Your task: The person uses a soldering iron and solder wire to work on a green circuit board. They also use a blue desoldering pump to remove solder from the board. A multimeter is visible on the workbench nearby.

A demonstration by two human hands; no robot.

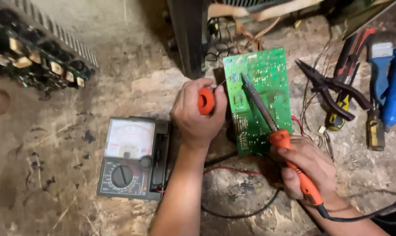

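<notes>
A worn, stained workbench (132, 78) carries a multimeter (132, 158), green circuit board (261, 100), pliers (333, 89) and screwdrivers (375, 129).

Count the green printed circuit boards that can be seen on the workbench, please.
2. One bright green circuit board lies in the middle, under the soldering iron tip. One dark board crowded with components lies at the top left. More may be hidden beyond the frame.
</notes>
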